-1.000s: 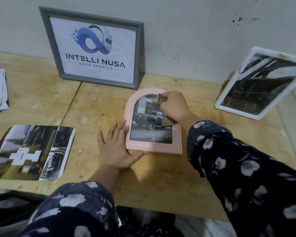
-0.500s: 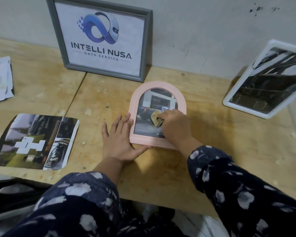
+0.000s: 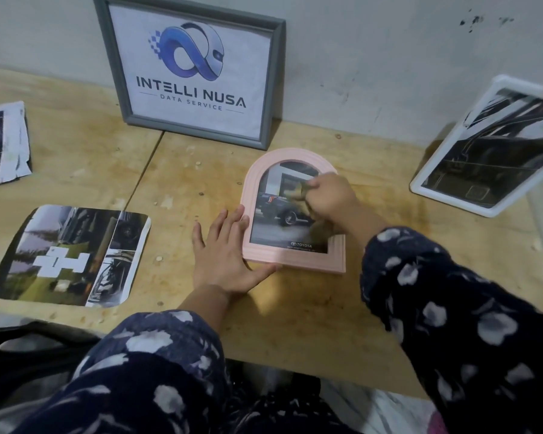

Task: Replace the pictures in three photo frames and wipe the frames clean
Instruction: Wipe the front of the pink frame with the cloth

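Head view — steeply down, close.

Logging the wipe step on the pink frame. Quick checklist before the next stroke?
1. Pink arched frame flat on the table: ok.
2. Left hand flat on the table, fingers against the frame's left edge, bracing it: ok.
3. Right hand grips the cloth on the glass: ok.
4. Car picture seated in the frame: ok.
5. Glass free of smears: cannot tell, blurred.
6. Grey frame and white frame lean on the wall, away from the wiping: ok.
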A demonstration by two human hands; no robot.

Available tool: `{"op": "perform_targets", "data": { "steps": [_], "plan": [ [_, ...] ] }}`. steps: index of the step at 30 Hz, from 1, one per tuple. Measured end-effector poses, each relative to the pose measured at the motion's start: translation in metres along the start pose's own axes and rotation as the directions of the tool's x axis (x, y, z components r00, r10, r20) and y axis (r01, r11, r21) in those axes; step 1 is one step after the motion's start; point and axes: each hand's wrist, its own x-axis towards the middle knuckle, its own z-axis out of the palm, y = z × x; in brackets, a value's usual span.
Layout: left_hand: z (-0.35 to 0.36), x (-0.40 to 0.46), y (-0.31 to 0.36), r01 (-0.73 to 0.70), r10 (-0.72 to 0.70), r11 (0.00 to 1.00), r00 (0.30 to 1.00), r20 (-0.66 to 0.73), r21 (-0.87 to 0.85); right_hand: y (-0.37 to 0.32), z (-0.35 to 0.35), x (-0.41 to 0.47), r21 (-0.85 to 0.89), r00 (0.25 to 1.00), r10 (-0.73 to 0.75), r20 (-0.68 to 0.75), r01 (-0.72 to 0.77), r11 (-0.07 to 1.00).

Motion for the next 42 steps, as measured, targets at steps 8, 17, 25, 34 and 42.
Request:
{"op": "perform_targets", "data": {
  "steps": [8,17,25,34,42],
  "plan": [
    [0.001,0.001,0.000,-0.006,0.005,1.000,0.999,-0.031,-0.023,-0.011,0.034,0.054,-0.203,0.988,-0.057,-0.142,0.027,0.979],
    [-0.002,0.000,0.001,0.002,-0.002,1.000,1.000,0.011,0.007,0.003,0.064,-0.018,-0.304,0.902,-0.371,-0.220,0.298,0.905],
    [-0.002,0.000,0.002,0.005,-0.005,1.000,1.000,0.000,-0.024,-0.001,0.055,-0.053,-0.217,0.978,-0.208,0.022,0.208,0.954],
    [-0.002,0.000,0.001,-0.005,0.005,1.000,1.000,0.008,-0.006,-0.020,0.000,0.016,0.223,0.995,0.010,-0.104,0.013,0.975],
    [-0.005,0.001,0.002,-0.006,0.007,1.000,1.000,0.028,-0.014,-0.022,0.040,0.053,-0.109,0.992,-0.055,-0.110,0.043,0.993]
  ]
}}
